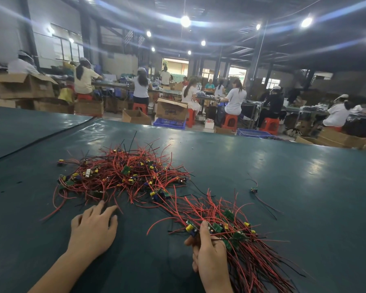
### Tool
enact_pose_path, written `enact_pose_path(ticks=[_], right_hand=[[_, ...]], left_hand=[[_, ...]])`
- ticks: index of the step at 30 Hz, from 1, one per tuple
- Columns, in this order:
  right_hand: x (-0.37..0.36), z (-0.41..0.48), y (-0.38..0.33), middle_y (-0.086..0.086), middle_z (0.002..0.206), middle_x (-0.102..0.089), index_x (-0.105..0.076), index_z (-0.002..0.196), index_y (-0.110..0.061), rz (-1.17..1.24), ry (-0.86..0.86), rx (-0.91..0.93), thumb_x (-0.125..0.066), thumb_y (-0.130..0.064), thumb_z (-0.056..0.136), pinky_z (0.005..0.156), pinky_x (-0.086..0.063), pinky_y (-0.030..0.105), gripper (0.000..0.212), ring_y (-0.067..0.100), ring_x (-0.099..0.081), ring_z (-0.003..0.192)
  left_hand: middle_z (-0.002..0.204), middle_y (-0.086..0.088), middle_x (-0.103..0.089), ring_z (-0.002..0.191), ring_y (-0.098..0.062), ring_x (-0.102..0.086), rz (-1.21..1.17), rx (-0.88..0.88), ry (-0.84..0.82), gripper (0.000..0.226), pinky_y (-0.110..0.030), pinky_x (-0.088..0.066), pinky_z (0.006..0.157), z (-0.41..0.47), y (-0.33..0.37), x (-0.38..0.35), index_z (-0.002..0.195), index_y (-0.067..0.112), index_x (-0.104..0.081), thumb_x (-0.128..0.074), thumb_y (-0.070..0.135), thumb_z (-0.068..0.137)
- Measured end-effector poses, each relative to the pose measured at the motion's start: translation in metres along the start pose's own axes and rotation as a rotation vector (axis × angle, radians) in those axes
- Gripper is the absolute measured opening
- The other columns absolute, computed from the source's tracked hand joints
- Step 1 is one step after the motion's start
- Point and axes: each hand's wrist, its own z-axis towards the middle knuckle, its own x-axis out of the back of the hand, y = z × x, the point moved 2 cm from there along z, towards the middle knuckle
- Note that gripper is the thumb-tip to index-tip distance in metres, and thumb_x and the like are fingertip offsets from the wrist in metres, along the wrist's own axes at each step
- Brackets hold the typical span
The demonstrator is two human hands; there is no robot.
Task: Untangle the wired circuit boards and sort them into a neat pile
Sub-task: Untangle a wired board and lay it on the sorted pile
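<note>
A tangled heap of small green circuit boards with red and black wires (123, 176) lies on the dark green table (262, 166), ahead and left of centre. My left hand (93, 227) rests flat on the table just below that heap, fingers spread and holding nothing. A sorted bundle of wired boards (239, 235) lies at the lower right, its wires fanning toward the near edge. My right hand (209, 256) grips this bundle near the boards, thumb over the top. One single wired board (254, 190) lies alone to the right.
A black seam (40, 138) crosses the table cover at the far left. Beyond the far edge stand cardboard boxes (171, 111), blue crates (169, 123) and red stools (229, 121), with several people seated at other benches.
</note>
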Motion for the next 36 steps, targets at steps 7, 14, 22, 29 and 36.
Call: enact_pose_path(ticks=[7, 14, 22, 29, 36], right_hand=[[0.001, -0.001, -0.002, -0.004, 0.040, -0.043, -0.067, 0.060, 0.002, 0.012, 0.046, 0.012, -0.038, -0.038, 0.100, 0.044, -0.030, 0.026, 0.064, 0.011, -0.035, 0.036], [0.004, 0.002, -0.004, 0.001, 0.044, -0.037, -0.068, 0.073, 0.000, 0.192, 0.116, -0.051, -0.037, -0.037, 0.101, 0.038, -0.021, 0.019, 0.056, 0.011, -0.024, 0.032], [0.008, 0.007, -0.004, 0.000, 0.051, -0.047, -0.065, 0.103, -0.017, 0.335, 0.146, -0.063, -0.039, -0.043, 0.100, 0.034, -0.026, 0.019, 0.037, 0.009, -0.028, 0.032], [0.003, 0.003, -0.009, 0.003, 0.056, -0.054, -0.063, 0.106, -0.022, 0.239, 0.100, -0.008, -0.041, -0.036, 0.101, 0.033, -0.030, 0.021, 0.026, 0.010, -0.034, 0.034], [-0.009, -0.006, -0.011, 0.002, 0.056, -0.059, -0.067, 0.098, -0.011, 0.050, -0.073, 0.009, -0.046, -0.034, 0.098, 0.037, -0.035, 0.023, 0.031, 0.012, -0.043, 0.040]], left_hand=[[0.116, -0.005, -0.068, 0.107, -0.024, -0.060, -0.120, -0.057, 0.140, 0.029, -0.040, -0.045, 0.093, 0.003, -0.007, 0.009, 0.113, 0.008, -0.067, -0.043, 0.016, 0.099], [0.103, -0.012, -0.070, 0.099, -0.028, -0.060, -0.294, -0.094, 0.195, 0.025, -0.036, -0.046, 0.088, 0.001, -0.002, 0.012, 0.107, 0.001, -0.069, -0.052, -0.004, 0.090], [0.094, -0.004, -0.070, 0.088, -0.019, -0.064, -0.506, -0.242, 0.292, 0.024, -0.034, -0.052, 0.081, -0.012, 0.014, 0.022, 0.099, 0.003, -0.072, -0.058, -0.011, 0.085], [0.079, 0.015, -0.065, 0.078, -0.005, -0.061, -0.649, -0.276, 0.366, 0.027, -0.007, -0.044, 0.070, -0.025, 0.027, 0.035, 0.080, 0.016, -0.071, -0.068, -0.010, 0.077], [0.069, 0.011, -0.061, 0.068, -0.001, -0.058, -0.751, -0.535, 0.409, 0.014, -0.024, -0.048, 0.060, -0.053, 0.060, 0.046, 0.063, 0.016, -0.066, -0.059, 0.014, 0.075]])
